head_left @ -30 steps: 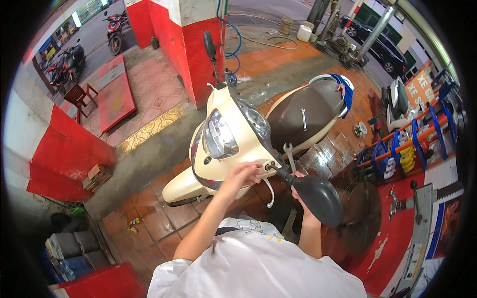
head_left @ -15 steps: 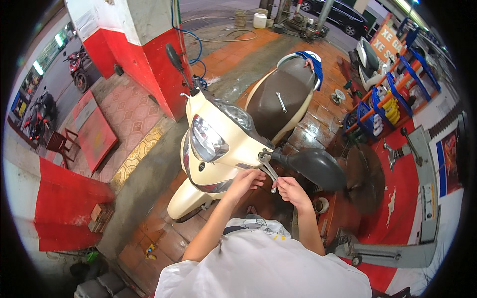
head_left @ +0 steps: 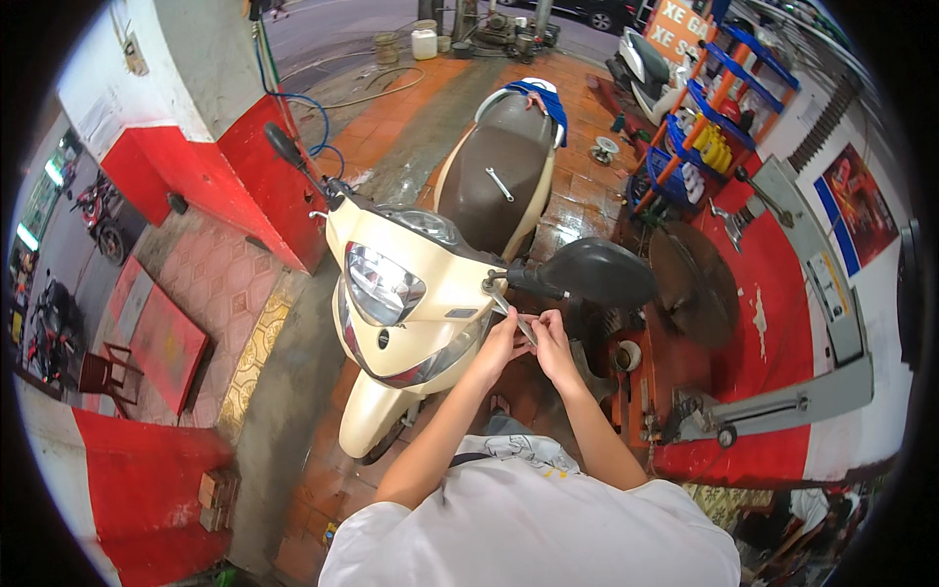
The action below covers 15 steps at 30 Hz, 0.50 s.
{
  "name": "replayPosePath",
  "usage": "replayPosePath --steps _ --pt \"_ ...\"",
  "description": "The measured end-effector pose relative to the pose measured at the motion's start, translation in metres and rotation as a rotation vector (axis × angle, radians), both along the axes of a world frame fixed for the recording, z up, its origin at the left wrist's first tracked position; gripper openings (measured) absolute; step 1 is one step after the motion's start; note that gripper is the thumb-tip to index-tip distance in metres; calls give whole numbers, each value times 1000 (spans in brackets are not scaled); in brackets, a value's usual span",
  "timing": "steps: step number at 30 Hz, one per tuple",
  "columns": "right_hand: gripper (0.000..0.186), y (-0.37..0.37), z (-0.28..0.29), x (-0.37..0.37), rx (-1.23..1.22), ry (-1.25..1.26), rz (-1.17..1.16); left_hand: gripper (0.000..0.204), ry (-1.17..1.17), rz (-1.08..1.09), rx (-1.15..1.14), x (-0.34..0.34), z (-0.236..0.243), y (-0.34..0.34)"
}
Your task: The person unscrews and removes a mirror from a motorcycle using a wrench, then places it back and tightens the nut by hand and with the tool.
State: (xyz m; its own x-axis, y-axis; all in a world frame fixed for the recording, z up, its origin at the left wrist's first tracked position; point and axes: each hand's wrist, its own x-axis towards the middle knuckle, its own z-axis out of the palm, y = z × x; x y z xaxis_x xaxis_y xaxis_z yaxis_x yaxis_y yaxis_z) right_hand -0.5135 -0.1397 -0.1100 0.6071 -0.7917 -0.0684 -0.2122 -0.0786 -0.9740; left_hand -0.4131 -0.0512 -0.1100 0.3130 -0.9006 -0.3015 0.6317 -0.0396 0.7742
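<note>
A cream motor scooter (head_left: 445, 284) stands in front of me, its headlight toward me. Both my hands are at its handlebar by the base of the black mirror (head_left: 599, 272). My left hand (head_left: 501, 344) is closed round a metal wrench (head_left: 502, 303), whose far end reaches the mirror's base. My right hand (head_left: 555, 348) pinches the near part of the metal tool, close against the left fingers. The fingers hide much of the metal, so I cannot tell whether one or two wrenches are there. Another wrench (head_left: 500, 185) lies on the brown seat (head_left: 484, 210).
A blue cloth (head_left: 548, 103) drapes over the scooter's tail. To the right stand an orange rack with blue shelves (head_left: 704, 147) and a grey metal machine (head_left: 812, 264). At the left are a red-and-white pillar (head_left: 210, 157) and a red board (head_left: 166, 333).
My view has shifted, so the scooter sits further left and the background higher. My right hand has moved in beside the left, covering more of the wrench shanks that showed between the hands.
</note>
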Motion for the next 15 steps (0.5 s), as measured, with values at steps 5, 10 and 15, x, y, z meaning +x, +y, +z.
replayPosePath --steps 5,10,15 --pt "15 -20 34 -15 46 -96 73 52 318 148 -164 -14 -8 -15" --pt "38 -65 44 3 -818 340 106 57 600 234 -248 -27 11 -23" --pt "65 -87 12 56 -865 661 315 66 676 227 -313 -27 11 -26"
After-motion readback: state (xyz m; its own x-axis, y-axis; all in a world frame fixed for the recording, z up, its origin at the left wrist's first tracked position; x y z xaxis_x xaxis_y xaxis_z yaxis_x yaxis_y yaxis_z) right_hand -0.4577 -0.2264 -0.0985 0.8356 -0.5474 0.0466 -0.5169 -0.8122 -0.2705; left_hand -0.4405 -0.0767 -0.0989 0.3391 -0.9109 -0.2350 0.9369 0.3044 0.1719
